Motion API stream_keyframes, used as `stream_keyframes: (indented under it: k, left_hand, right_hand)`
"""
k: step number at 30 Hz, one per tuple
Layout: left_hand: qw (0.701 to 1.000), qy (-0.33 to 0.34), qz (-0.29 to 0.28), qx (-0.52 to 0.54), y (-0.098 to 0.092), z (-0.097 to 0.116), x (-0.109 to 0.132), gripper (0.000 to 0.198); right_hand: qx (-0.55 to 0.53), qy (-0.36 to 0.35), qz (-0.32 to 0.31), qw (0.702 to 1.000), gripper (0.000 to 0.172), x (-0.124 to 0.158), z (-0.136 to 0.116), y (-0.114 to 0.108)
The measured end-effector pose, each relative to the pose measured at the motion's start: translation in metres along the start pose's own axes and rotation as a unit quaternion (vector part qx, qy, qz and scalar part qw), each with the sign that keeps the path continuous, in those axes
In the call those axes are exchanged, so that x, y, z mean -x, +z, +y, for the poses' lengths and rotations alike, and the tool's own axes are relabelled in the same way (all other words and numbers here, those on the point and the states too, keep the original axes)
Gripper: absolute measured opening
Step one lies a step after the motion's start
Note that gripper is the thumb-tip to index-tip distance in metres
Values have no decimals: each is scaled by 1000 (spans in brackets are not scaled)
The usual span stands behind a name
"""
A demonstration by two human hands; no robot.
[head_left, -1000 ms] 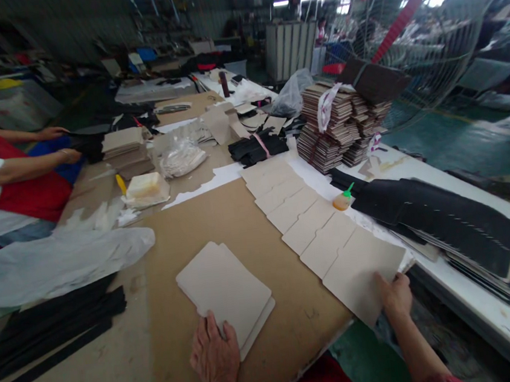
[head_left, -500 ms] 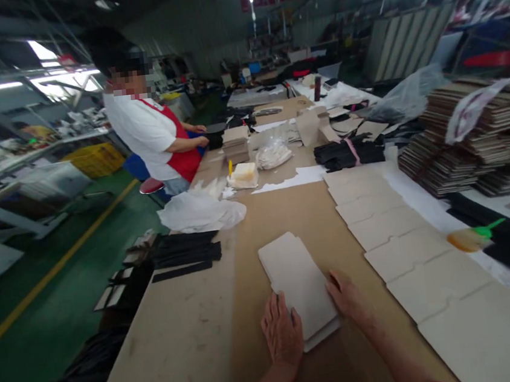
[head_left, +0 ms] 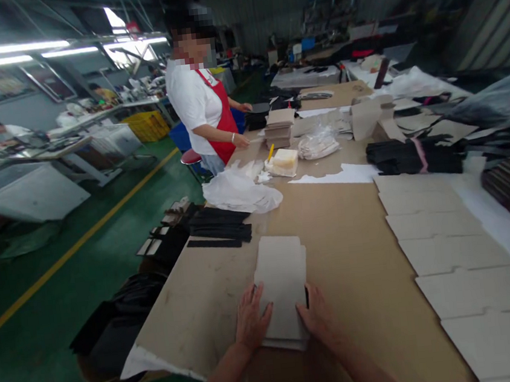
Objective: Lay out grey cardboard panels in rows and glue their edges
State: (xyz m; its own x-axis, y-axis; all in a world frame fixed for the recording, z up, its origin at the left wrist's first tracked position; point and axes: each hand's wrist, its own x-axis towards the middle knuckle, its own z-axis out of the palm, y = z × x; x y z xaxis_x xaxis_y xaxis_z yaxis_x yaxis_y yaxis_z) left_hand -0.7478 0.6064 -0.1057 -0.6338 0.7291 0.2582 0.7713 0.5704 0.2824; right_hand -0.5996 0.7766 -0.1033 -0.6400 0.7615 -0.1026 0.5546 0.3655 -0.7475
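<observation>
A small stack of grey cardboard panels lies on the table in front of me, its layers slightly offset. My left hand grips the left edge, thumb resting on the top panel. On the opposite edge, my right hand holds the stack with its thumb on top and its other fingers along the side, partly hidden. Black strips lie on the table beyond my left hand. To the right runs an overlapping row of similar cardboard panels.
A white plastic bag, a tub of pale paste and a cardboard stack stand farther along the table. A co-worker in a red apron is at the left side. Boxes of black pieces sit below the table's left edge.
The cardboard stack has moved left across the table and turned straighter, with both hands on it. My view has swung left. The co-worker's near hand has moved apart from the other.
</observation>
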Motion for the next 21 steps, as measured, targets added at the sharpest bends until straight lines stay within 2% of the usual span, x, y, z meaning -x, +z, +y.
stream_keyframes:
  k: [3,8,13,16,21]
  left_hand:
    - [1000,1,14,-20,-13,-18,8,55]
    - [999,-25,13,-25,-16,-10,11,54]
    - [999,-49,-9,-7,-19,-8,9,53]
    - [997,-68,-27,-4,-23,-6,8,54]
    - [997,-71,-27,-14,-26,-2,6,55]
  right_hand:
    - [-27,-18,-23,999,53,-15,-6,8]
    - [-44,-10,-22,999,56,-77,-8,2]
    - [-45,-62,-50,996,63,-139,-26,-3]
    - [-44,-78,-68,994,57,-159,-33,-4]
    - [-60,-58,-87,993,52,-177,-33,-9]
